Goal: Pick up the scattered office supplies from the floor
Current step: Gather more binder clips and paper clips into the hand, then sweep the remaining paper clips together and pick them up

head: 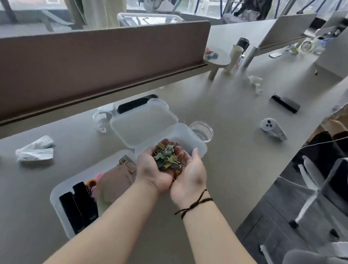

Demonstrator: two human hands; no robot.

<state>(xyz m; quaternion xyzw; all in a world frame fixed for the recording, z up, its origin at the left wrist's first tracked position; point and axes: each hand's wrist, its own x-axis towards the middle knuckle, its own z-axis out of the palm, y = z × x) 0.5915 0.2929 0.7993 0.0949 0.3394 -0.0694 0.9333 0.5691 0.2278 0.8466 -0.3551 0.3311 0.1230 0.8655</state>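
Observation:
My left hand (151, 170) and my right hand (191, 177) are cupped together, palms up, over the grey desk (236, 108). They cradle a heap of small coloured binder clips (167, 157), yellow, green and blue. My fingertips reach the near edge of an open translucent plastic box (198, 141), whose lid (143, 124) lies folded back to the left. A black cord bracelet sits on my right wrist.
A white tray (65, 186) with black markers and a brown packet lies near my left forearm. A crumpled tissue (35, 152) is at left, a round clear dish (201, 130) behind the box. A brown divider (90, 61) runs along the back. A white controller (272, 128) and office chair (325, 188) are at right.

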